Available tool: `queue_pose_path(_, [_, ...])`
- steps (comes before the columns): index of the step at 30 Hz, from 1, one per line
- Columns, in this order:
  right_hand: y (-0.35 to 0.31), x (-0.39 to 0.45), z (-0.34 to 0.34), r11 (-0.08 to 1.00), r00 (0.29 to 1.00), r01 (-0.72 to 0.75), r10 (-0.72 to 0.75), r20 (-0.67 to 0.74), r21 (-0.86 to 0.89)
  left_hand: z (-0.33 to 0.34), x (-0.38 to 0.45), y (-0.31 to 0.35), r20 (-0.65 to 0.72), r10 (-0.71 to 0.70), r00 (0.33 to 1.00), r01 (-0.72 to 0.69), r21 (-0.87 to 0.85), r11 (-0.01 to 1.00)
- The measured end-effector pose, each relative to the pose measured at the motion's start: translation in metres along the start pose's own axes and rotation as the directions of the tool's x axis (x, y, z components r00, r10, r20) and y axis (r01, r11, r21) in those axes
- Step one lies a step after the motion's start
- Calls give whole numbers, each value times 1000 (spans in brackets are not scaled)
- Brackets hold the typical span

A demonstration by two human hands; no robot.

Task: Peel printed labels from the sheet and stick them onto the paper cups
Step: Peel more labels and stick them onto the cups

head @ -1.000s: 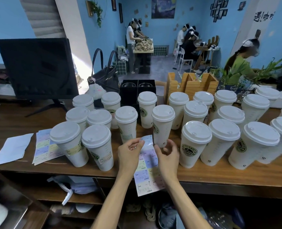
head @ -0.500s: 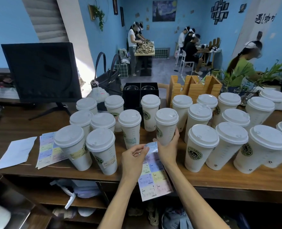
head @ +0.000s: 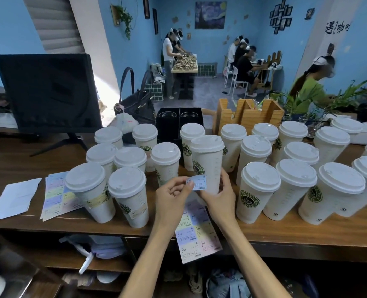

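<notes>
A wooden counter (head: 286,233) crowded with tall white lidded paper cups, seen from above by the person working. The right hand (head: 219,197) wraps around the lower body of one cup (head: 207,162), which stands higher than its neighbours at the centre. The left hand (head: 170,197) pinches a small blue printed label (head: 196,183) between thumb and fingertips, holding it against that cup's near side. The label sheet (head: 196,231), with pastel labels in rows, lies flat on the counter's near edge, under and between the wrists. Two cups at near left already carry labels. More sheets (head: 54,194) lie at far left, beside a dark monitor (head: 47,93)
</notes>
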State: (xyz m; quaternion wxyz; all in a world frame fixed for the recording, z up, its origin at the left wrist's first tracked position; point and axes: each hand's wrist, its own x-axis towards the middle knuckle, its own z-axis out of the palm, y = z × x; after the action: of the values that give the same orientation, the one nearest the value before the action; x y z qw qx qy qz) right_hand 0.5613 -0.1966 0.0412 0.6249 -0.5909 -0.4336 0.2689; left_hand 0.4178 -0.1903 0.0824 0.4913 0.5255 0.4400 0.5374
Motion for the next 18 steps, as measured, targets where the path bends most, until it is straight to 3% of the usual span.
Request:
queue_pose_path(7, [-10, -8, 3, 999, 1000, -4, 2, -30, -45, 22, -5, 18, 22, 70, 997, -69, -54, 996])
queue_pose_path(18, [-13, -10, 8, 990, 994, 6, -21, -107, -138, 35, -6, 16, 4, 161, 987, -160, 108, 981])
